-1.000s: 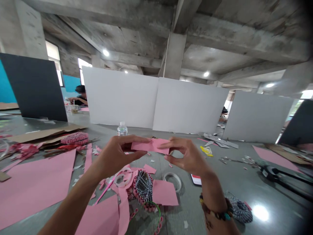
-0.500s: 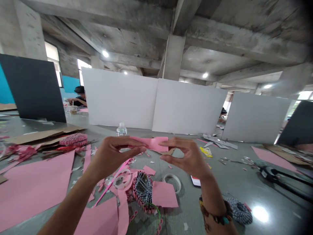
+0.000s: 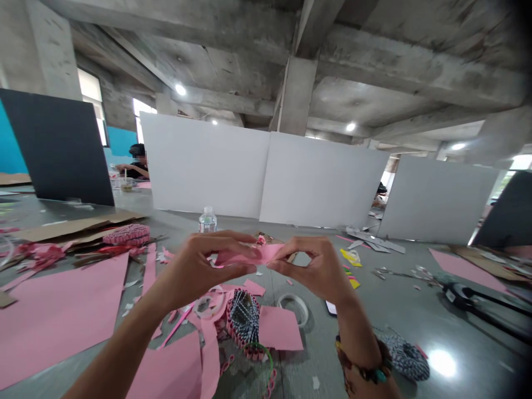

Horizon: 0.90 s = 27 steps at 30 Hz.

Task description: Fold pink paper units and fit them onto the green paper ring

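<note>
A small strip of pink paper [image 3: 245, 256] is pinched between both of my hands, and it bows and creases in the gap between them. My left hand [image 3: 208, 266] grips one end with fingers and thumb. My right hand [image 3: 313, 266] holds the other end the same way, with a beaded bracelet [image 3: 363, 372] on its wrist. Beneath my hands lie a woven black-and-white paper piece edged in pink [image 3: 243, 317], a clear tape roll [image 3: 293, 309] and a pink paper offcut [image 3: 279, 327].
The grey floor is littered with pink sheets [image 3: 54, 316], paper scraps and cardboard [image 3: 70, 228]. A water bottle [image 3: 207, 220] stands beyond my hands. White boards [image 3: 203, 166] stand behind it, and a seated person [image 3: 137, 163] is at the far left.
The pink strip was flatter and now bends and creases. My hands have moved closer together, and the strip's far edge has dropped lower between them.
</note>
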Each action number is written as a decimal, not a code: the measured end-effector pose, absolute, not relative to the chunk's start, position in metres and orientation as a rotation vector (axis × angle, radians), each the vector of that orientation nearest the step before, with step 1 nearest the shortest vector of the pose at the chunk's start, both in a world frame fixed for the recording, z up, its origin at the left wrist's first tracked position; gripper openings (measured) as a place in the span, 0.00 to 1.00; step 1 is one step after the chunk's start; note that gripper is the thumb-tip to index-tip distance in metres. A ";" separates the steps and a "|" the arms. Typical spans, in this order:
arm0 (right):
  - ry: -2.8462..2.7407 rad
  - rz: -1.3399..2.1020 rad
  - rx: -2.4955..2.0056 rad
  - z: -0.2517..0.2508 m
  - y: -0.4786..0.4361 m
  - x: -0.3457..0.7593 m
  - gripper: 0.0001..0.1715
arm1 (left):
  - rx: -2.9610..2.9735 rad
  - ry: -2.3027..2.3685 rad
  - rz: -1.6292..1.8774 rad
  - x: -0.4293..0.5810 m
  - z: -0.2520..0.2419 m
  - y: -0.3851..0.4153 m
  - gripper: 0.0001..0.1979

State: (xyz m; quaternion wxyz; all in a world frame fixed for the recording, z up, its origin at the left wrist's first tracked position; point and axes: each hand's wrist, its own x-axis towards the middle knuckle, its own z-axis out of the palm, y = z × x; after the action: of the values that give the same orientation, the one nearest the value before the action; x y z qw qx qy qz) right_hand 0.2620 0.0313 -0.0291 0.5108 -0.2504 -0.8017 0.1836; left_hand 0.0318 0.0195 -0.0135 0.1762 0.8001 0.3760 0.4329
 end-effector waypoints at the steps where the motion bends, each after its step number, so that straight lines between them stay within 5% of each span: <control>1: -1.941 0.463 -0.609 -0.029 0.031 0.260 0.03 | 2.242 1.030 1.236 0.033 -0.015 0.020 0.06; 18: -1.926 0.567 -0.630 -0.032 0.034 0.255 0.05 | 2.211 0.959 0.944 0.035 -0.015 0.022 0.07; 23: -1.843 0.698 -0.583 -0.032 0.035 0.256 0.19 | 2.171 1.016 0.970 0.036 -0.013 0.022 0.09; 27: -1.873 0.606 -0.607 -0.032 0.035 0.257 0.07 | 2.221 1.046 0.975 0.036 -0.016 0.023 0.11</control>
State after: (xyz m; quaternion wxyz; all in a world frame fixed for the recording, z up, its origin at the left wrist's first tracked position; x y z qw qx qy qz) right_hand 0.2571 0.0348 -0.0322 0.5150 -0.2524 -0.7794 0.2522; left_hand 0.0357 0.0226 -0.0157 0.2475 0.8146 0.3837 0.3578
